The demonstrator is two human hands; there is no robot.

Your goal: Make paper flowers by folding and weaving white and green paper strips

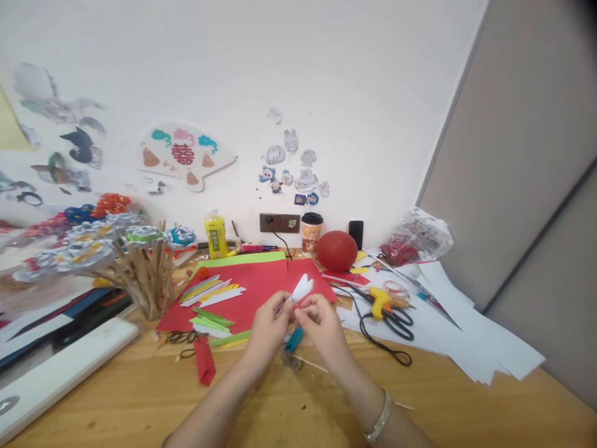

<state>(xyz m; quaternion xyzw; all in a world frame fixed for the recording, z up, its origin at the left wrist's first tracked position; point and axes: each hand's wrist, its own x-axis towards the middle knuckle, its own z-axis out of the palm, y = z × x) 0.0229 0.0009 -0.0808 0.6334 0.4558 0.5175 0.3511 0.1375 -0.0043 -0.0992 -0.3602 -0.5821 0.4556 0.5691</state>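
Between my two hands is a folded white paper piece (303, 287), fanned out at the top and pinched at its base. My left hand (272, 320) is closed on its lower left side. With thumb and fingertips together, my right hand (321, 320) grips the lower right side, where a bit of red shows. Under the hands lie a teal rolled paper piece (293, 340) and a thin stick (311, 364). Folded white and yellow paper strips (212, 290) and green strips (212, 320) rest on red paper (261, 283) to the left.
A yellow glue gun (380, 303) and black-handled scissors (400, 325) lie right, by white paper sheets (494, 342). Behind stand a red balloon (336, 251), a cup (311, 233) and a yellow bottle (215, 235). Left are a container of sticks (149, 280) and a red folded paper (204, 361).
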